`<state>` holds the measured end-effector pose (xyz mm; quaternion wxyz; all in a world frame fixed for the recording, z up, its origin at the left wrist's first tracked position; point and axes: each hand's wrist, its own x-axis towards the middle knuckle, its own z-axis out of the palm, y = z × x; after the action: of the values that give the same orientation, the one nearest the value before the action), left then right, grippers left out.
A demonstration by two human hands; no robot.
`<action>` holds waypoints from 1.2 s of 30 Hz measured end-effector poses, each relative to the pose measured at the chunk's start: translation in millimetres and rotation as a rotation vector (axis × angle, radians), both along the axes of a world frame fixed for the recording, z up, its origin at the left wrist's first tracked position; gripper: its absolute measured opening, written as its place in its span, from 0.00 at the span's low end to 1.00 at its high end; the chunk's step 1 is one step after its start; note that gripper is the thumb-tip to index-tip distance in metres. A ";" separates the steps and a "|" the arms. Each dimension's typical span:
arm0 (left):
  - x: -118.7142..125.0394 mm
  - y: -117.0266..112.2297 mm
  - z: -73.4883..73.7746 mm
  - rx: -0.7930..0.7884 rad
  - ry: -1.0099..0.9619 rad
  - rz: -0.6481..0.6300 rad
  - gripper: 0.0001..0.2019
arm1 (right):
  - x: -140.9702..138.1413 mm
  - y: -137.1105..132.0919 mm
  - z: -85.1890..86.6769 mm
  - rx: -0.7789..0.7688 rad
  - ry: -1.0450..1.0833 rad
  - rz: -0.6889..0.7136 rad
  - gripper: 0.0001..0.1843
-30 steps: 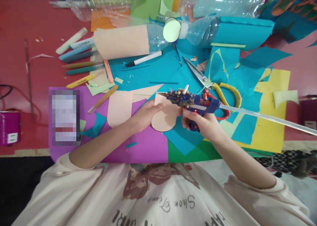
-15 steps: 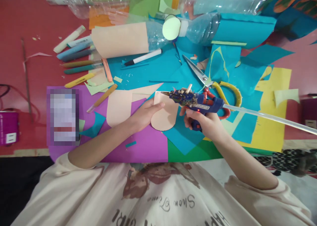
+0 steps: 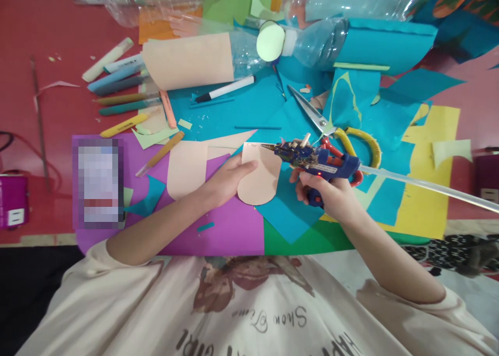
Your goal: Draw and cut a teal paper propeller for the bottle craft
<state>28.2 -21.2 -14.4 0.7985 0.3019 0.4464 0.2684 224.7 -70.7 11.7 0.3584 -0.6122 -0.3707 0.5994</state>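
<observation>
My right hand grips a blue glue gun by its handle. A long clear glue stick trails from its back to the right. The gun's nozzle points left over the top edge of a rounded peach paper piece. My left hand presses that piece down at its left edge, fingers laid flat on it. The piece lies on purple and blue paper sheets.
Yellow-handled scissors lie just behind the glue gun. A peach-wrapped plastic bottle, a marker and several crayons lie further back and left. A blurred phone rests at the left. Paper scraps cover the red floor.
The glue gun and my right hand have shifted to the right, so the nozzle has drawn along the peach piece's top edge. My left hand has stayed on the piece.
</observation>
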 end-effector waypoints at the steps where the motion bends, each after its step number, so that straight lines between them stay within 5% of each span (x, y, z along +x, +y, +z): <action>1: -0.2 0.0 -0.1 0.001 -0.002 0.000 0.22 | 0.3 -0.2 0.1 0.002 -0.004 -0.001 0.12; 36: -1.7 1.0 4.8 -0.056 0.019 0.018 0.20 | 32.2 -16.4 -3.9 -0.034 -0.032 -0.065 0.13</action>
<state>26.5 -20.2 -9.6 0.7998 0.2781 0.4641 0.2600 256.9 -87.2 7.8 0.3612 -0.6396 -0.3460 0.5838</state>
